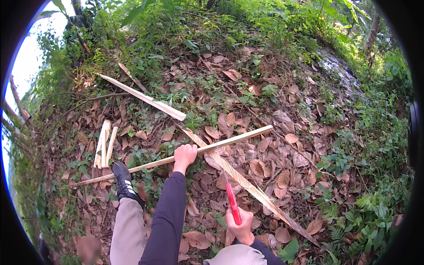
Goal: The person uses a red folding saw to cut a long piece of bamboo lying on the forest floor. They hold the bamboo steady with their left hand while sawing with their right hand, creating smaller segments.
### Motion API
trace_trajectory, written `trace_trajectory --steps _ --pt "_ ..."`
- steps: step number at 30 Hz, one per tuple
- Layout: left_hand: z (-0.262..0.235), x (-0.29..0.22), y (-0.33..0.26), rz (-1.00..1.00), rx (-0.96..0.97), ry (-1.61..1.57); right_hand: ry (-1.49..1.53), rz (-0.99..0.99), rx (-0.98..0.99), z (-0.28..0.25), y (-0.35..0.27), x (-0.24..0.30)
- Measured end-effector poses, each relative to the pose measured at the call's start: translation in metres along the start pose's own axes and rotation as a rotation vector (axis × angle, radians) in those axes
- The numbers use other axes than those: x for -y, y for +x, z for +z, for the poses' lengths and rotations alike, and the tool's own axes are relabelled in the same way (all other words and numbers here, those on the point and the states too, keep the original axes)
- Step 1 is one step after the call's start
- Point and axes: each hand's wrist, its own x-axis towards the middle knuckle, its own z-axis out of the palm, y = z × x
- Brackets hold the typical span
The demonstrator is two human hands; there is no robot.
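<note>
A long pale wooden stick (240, 137) slants across the middle, its tapered end at the lower left. My left hand (185, 156) is wrapped around it near its middle. In my right hand (240, 225) is a hand saw (232, 203), held by its red handle. The thin blade points up and away, meeting the stick just right of my left hand. Beneath the stick, a rough, split length of wood (240, 177) crosses it and runs down to the right. My left shoe (124, 182), black with white stripes, rests at the stick's lower-left part.
Several short pale wood pieces (104, 145) lie left of the stick. Farther off lies another long pale stick (143, 98) with a narrow far end. Brown dry leaves (282, 154) and low plants cover the sloping ground. Dense green growth (282, 26) borders the far side.
</note>
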Motion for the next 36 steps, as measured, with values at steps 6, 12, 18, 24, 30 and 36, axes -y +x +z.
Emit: trace_trajectory --steps 6,12,18,24,30,36 --pt "0.013 0.003 -0.007 0.342 -0.279 -0.008 0.024 0.002 0.018 0.020 0.043 0.029" --pt "0.010 0.000 -0.010 0.349 -0.246 0.014 -0.054 0.052 0.056 0.009 0.039 0.025" --pt "-0.004 0.006 -0.001 0.230 -0.010 -0.056 -0.064 -0.012 0.125 0.011 0.058 0.022" --pt "-0.002 0.003 0.003 0.241 0.032 -0.065 -0.055 -0.091 0.124 -0.001 0.016 0.010" --pt "-0.001 0.000 0.003 0.249 0.018 -0.043 0.012 -0.021 0.021 0.025 0.080 0.005" --pt "0.006 0.005 0.004 0.223 0.003 -0.064 0.006 -0.006 0.076 0.005 0.033 0.010"
